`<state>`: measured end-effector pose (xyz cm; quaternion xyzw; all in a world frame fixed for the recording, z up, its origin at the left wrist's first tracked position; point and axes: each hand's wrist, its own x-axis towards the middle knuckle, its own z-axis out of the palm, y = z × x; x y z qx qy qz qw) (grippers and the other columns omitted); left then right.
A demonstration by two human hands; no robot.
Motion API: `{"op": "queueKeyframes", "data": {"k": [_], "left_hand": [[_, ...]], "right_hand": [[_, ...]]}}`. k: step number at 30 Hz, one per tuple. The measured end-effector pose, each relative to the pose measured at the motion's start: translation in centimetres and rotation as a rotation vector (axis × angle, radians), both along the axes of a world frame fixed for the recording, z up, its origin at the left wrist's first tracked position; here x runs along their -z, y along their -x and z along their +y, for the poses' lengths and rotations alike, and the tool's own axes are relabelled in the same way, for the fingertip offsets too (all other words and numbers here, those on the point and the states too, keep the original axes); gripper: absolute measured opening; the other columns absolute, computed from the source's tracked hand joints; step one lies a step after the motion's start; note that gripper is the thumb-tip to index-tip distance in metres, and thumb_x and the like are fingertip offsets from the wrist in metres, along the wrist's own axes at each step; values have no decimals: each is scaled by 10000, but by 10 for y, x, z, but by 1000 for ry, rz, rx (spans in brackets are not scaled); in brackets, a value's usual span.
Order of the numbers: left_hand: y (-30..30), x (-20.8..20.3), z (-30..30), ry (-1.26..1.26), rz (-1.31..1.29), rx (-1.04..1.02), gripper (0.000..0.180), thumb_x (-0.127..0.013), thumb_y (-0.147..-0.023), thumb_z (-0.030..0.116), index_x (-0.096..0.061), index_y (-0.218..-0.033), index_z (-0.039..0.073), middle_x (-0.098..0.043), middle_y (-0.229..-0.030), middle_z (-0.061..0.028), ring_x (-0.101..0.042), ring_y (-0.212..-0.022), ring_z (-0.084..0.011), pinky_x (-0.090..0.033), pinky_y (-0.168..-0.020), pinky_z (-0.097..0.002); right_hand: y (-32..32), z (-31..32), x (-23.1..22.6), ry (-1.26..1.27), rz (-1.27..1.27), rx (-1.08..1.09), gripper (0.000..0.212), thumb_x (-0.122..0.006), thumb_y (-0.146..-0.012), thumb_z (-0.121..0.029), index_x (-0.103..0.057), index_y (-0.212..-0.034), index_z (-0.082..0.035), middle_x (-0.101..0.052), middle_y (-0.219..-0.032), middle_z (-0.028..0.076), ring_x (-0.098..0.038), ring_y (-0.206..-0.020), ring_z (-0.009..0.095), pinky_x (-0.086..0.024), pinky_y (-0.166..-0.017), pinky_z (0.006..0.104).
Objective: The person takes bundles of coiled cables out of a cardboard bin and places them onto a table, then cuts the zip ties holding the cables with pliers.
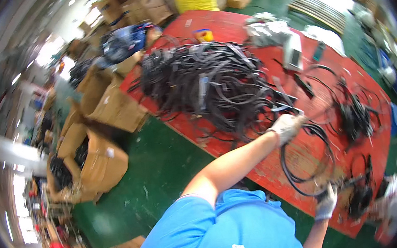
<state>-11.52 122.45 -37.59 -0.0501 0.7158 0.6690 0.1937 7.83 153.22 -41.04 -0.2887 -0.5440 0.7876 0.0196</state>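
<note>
My right hand (327, 202), white-gloved, lower right of frame, pinches a loose loop of thin black cable (288, 175) lying on the worn red tabletop (266, 158). My left hand (287, 129), also gloved, right of centre, has curled fingers by the loop's upper end; cannot tell what they grip. Beyond, upper centre: large tangled heap of black cables (213, 79). Step, judged: separating or arranging one cable. Next move likely calls for keeping the loop clear of the heap.
</note>
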Motion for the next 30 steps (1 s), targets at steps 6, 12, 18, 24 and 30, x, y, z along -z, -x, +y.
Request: {"op": "queueKeyframes", "data": {"k": [6,12,18,24,30], "left_hand": [[-43,3,-1,-56,40,-225,453,-556,-1047,464,-664,-783,112,-557,-599,9,-506,-526,-111,-400,-504,-311],[-38,13,-1,-293,-68,-347,404,-560,-1062,427,-636,-804,127,-564,-581,2,-479,-409,-113,-352,-376,-277],[-48,25,6,-387,-73,-305,341,-554,-1063,372,-648,-859,116,-602,-622,-19,-535,-456,-133,-432,-422,-289],[-66,12,25,-567,-256,-243,236,-582,-1049,292,-635,-1082,65,-694,-913,-103,-698,-728,-214,-605,-660,-372],[-88,33,17,-337,-112,34,240,-658,-921,89,-635,-1159,64,-603,-949,-11,-563,-826,-105,-482,-754,-267]], "right_hand": [[22,-60,-20,287,-124,-167,357,-620,-963,-121,-474,-1289,-123,-663,-957,90,-675,-742,228,-590,-666,393],[2,-35,12,-173,-229,2,305,-676,-966,-193,-565,-1233,-97,-660,-944,73,-634,-723,152,-584,-664,377],[-4,-38,-32,-154,-45,-60,302,-679,-998,-200,-623,-1259,-60,-684,-993,58,-644,-782,121,-551,-682,290],[37,-113,-37,200,-28,-369,379,-639,-1023,-232,-554,-1337,-37,-675,-995,54,-667,-812,144,-587,-707,327],[37,-130,-29,344,-166,-402,287,-633,-995,-163,-584,-1257,-55,-680,-960,60,-639,-740,132,-583,-654,300]]}}
